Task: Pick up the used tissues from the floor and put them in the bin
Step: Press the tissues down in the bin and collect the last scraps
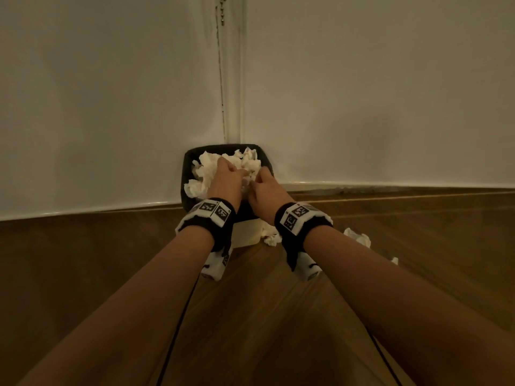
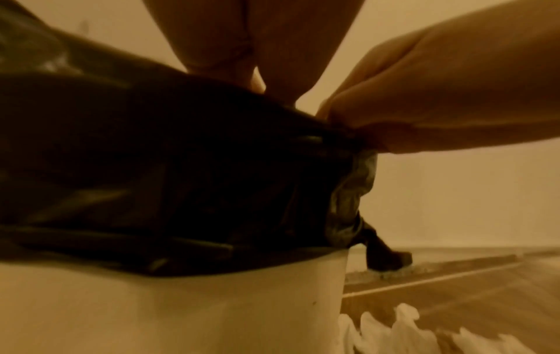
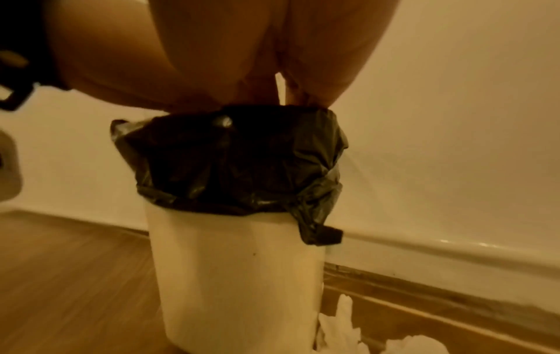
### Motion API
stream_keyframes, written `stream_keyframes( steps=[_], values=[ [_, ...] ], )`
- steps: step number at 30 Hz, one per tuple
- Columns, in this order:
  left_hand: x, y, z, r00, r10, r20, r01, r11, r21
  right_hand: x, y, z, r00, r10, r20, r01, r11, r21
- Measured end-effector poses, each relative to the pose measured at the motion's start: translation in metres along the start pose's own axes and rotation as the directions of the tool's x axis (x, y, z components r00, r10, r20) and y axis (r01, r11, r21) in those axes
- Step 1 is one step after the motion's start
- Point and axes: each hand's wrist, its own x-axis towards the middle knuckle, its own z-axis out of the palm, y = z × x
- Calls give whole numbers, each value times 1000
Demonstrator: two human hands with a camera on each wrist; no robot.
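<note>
Two bare forearms reaching forward from the bottom of the head view, each with a black wrist strap (image 1: pixel 214 218) carrying a white block with black square markers, thin black cables trailing back along the wooden floor (image 1: pixel 83 274).

Left hand (image 1: pixel 224 176) and right hand (image 1: pixel 264 190) side by side over the mouth of the bin (image 1: pixel 246 232), fingers curled down into a heap of crumpled white tissues (image 1: pixel 207 168) piled to the bin's top. Both hands apparently grasping tissue from that heap; whether either is pinching the liner instead, cannot tell for sure.

Bin standing in the corner where two pale walls meet, cream-sided and tall, lined with a black plastic bag (image 3: pixel 236 162) folded down over its rim. From the right wrist view, a knotted tail of the bag hanging down the bin's right side. From the left wrist view, the right hand (image 2: pixel 439 100) low at the bag's edge, fingers bunched and touching the black plastic.

More crumpled tissues on the floor (image 1: pixel 271 236) just beside the bin's base, on its right. Further right of the bin, another crumpled tissue (image 1: pixel 358 236) on the boards, and a small white scrap (image 1: pixel 394 260) beyond it. White skirting board (image 3: pixel 454 246) along the wall behind the bin.
</note>
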Motion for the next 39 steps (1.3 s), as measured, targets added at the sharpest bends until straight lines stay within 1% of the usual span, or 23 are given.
stream_keyframes(
  steps=[1, 2, 3, 4, 6, 9, 11, 13, 14, 16, 18, 21, 22, 24, 26, 29, 31, 32, 33, 34, 36, 38, 39],
  values=[
    [0, -3, 0, 999, 23, 46, -26, 998, 66, -1, 0, 1, 999, -37, 28, 38, 998, -49],
    [-1, -7, 0, 993, 62, 101, -80, 981, 179, -1, -1, 2, 996, -65, 53, 70, 993, -90],
    [-1, -11, 0, 985, 110, 136, -148, 940, 309, -2, -1, 3, 992, -103, 73, 114, 981, -156],
    [-2, -14, 0, 979, 145, 142, -190, 904, 384, -3, -1, 4, 989, -111, 94, 128, 971, -200],
    [-4, -15, 0, 975, 161, 155, -213, 879, 427, -3, 0, 7, 989, -86, 123, 116, 959, -260],
    [-7, -10, 2, 958, 165, 233, -275, 757, 593, -4, 3, 6, 986, -55, 158, 100, 951, -293],
    [-9, -9, 5, 952, 155, 263, -300, 643, 705, -4, 4, 4, 981, -49, 187, 105, 948, -300],
    [-12, -7, 3, 946, 176, 271, -323, 559, 764, -4, 5, -1, 980, -24, 199, 75, 964, -254],
    [-12, -7, 2, 945, 192, 264, -327, 540, 775, -4, 7, -4, 983, -18, 183, 57, 977, -207],
    [-13, -6, 0, 946, 234, 224, -321, 602, 731, -6, 15, -12, 996, -6, 89, 12, 998, -68],
    [-15, -6, -3, 946, 280, 163, -313, 660, 683, -12, 26, -20, 997, 8, -72, -1, 996, 94],
    [-22, -3, -8, 944, 329, 27, -274, 732, 623, -27, 48, -30, 961, 70, -268, -9, 975, 223],
    [-26, 0, -8, 928, 370, -41, -276, 760, 588, -33, 57, -31, 944, 102, -314, -21, 968, 251],
    [-35, 11, -5, 864, 474, -171, -333, 792, 511, -43, 76, -31, 913, 171, -371, -65, 957, 282],
    [-44, 24, 3, 785, 583, -212, -440, 764, 471, -51, 96, -28, 891, 242, -384, -125, 944, 305],
    [-57, 41, 26, 678, 726, -113, -634, 656, 409, -63, 120, -18, 854, 365, -370, -226, 902, 368],
    [-64, 44, 48, 650, 759, 21, -726, 613, 310, -72, 133, -7, 838, 448, -312, -320, 866, 384],
    [-68, 42, 60, 658, 744, 118, -742, 614, 267, -78, 140, 0, 832, 483, -274, -368, 849, 379],
    [-71, 38, 73, 681, 697, 226, -732, 636, 243, -84, 146, 7, 825, 515, -233, -415, 831, 370],
    [-74, 33, 86, 710, 622, 330, -701, 671, 243, -90, 152, 13, 813, 549, -193, -461, 810, 362],
    [-75, 20, 111, 764, 426, 484, -602, 741, 299, -100, 161, 22, 779, 613, -130, -539, 762, 360],
    [-75, 6, 129, 795, 230, 561, -488, 792, 368, -105, 168, 29, 758, 646, -91, -581, 732, 355],
    [-75, -1, 137, 807, 169, 565, -446, 803, 396, -106, 169, 32, 758, 648, -74, -592, 730, 341]
  ],
)
